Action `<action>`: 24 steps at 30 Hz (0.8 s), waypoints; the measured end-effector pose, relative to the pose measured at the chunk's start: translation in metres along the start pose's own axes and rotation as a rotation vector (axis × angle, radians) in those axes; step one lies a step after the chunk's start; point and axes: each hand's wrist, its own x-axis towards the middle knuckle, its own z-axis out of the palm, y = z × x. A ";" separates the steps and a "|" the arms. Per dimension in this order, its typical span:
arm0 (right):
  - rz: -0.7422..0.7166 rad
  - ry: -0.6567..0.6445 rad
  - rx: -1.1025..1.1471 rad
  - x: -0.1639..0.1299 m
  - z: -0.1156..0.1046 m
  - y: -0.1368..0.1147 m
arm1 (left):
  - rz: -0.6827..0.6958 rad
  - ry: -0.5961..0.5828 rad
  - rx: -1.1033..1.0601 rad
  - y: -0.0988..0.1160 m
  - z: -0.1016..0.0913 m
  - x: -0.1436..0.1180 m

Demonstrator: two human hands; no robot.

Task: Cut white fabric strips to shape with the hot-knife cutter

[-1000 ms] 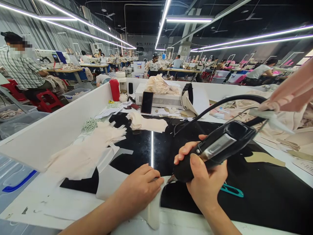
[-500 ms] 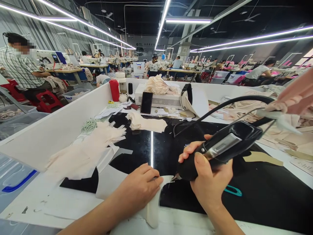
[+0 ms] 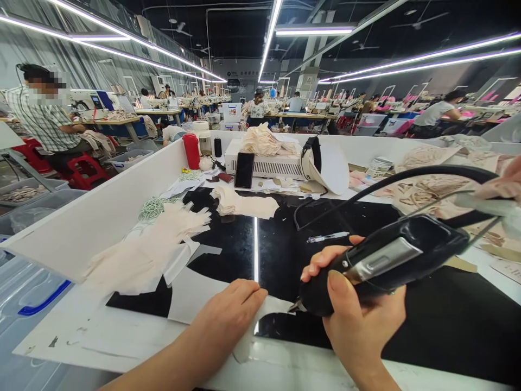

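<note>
My right hand (image 3: 362, 304) is wrapped around a black corded electric cutter (image 3: 382, 266) with a silver side plate. Its pointed metal tip touches the right end of a thin white fabric piece (image 3: 280, 306). Over that piece lies my left hand (image 3: 232, 309), its fingers together and bent down onto the fabric; the fingertips are partly hidden. A pale strip (image 3: 244, 345) hangs below the left hand over the table's near edge. White sheet material (image 3: 191, 293) spreads out to the left of this hand on the black work surface (image 3: 228, 250).
Cream fabric pieces (image 3: 130, 250) are heaped at the left, with another stack (image 3: 248, 204) farther back. A pen (image 3: 328, 237) lies beyond the cutter. A phone (image 3: 244, 171) leans against a white box (image 3: 264, 163). The cutter's thick cable (image 3: 423, 168) arches right.
The cutter and my right hand have shifted slightly right and down. My left hand has moved a little downward on the fabric. The pen has come into view.
</note>
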 end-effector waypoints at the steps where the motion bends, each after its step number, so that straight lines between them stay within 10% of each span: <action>1: -0.004 0.005 -0.002 -0.001 0.000 -0.001 | -0.007 -0.006 0.001 -0.001 0.001 0.000; 24: -0.013 0.028 -0.037 -0.010 0.004 -0.006 | 0.149 0.119 0.401 0.008 0.015 -0.004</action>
